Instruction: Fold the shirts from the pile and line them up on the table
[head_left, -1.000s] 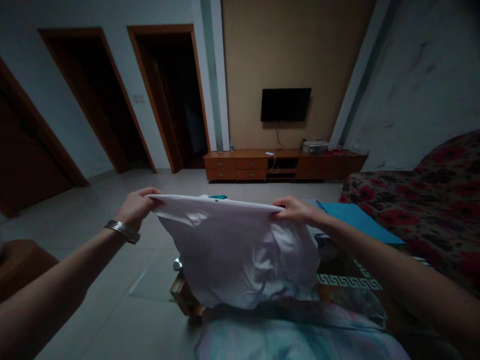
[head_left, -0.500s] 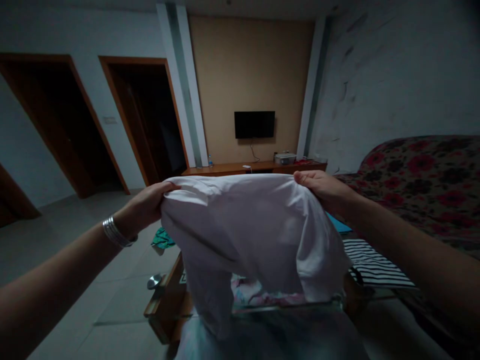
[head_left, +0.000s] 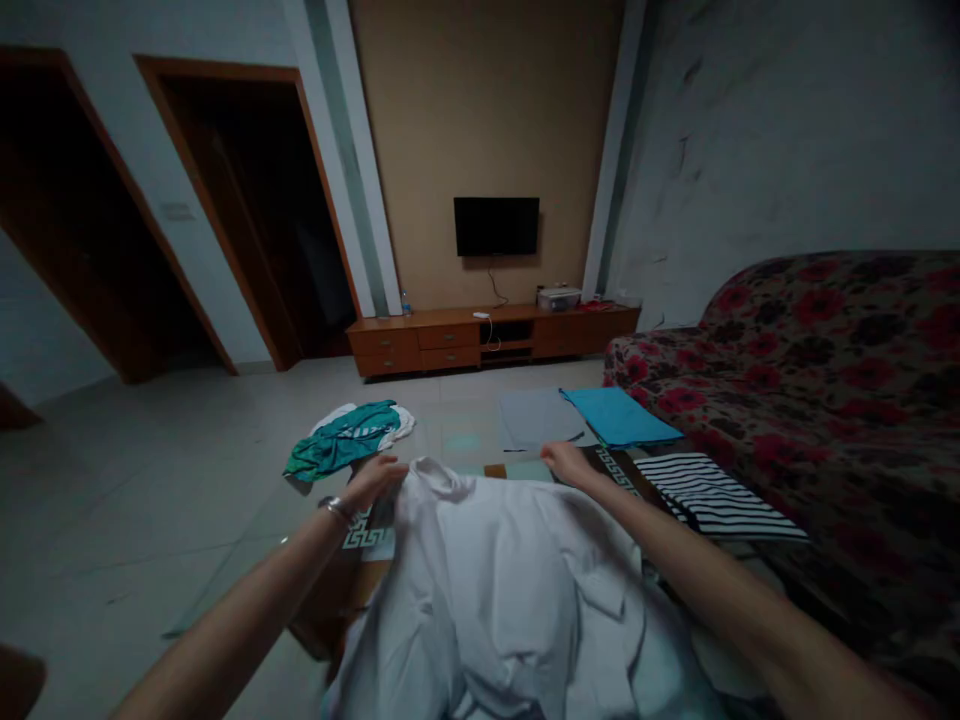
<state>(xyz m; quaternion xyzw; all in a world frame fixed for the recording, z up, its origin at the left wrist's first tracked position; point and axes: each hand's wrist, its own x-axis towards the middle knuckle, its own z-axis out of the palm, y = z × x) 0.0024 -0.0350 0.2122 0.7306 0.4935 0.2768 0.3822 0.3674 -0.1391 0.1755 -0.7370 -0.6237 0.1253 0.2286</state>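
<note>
A white garment with long sleeves lies spread and wrinkled over the near part of a glass-topped table. My left hand, with silver bangles at the wrist, is closed on its far left corner. At the far right edge of the cloth, my right hand is closed, its fingers pinched on the fabric. Beyond the right hand are a grey folded cloth and a blue one. A black-and-white striped cloth lies right of my right forearm.
Rumpled green and white clothes lie at the table's far left. A floral sofa runs along the right. Farther back stand a low wooden cabinet and a wall-mounted television.
Both hands have lowered the white garment from a raised, hanging position onto the table. The folded cloths and the cabinet behind it have come into fuller view.
</note>
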